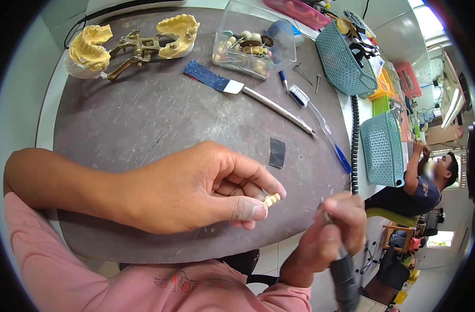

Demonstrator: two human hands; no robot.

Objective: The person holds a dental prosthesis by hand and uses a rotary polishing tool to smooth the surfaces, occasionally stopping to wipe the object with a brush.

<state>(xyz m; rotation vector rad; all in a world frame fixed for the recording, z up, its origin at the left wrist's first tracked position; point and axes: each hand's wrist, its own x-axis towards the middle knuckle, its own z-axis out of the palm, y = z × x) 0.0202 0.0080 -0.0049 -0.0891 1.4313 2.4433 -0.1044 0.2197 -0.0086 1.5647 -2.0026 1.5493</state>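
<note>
Between the thumb and index finger of my left hand [211, 192] is a small cream dental bridge [272, 199] of joined teeth. My right hand [335, 231], slightly blurred, grips a dark rotary handpiece [344, 281] with a small bur at its tip, just right of the bridge and apart from it. Beyond my left hand a small dark square [277, 153] lies flat on the grey mat [159, 125]. Farther off are a thin white-handled tool [279, 109], a strip of blue cloth or abrasive [209, 77] and a clear-handled toothbrush [320, 122].
A brass articulator [136, 47] with yellow dental casts [177, 34] stands at the far left. Beside it is a clear box [287, 54] of polishing bits. Teal baskets [383, 151] and a black coiled cord [355, 140] line the right edge. A co-worker [422, 182] sits farther right.
</note>
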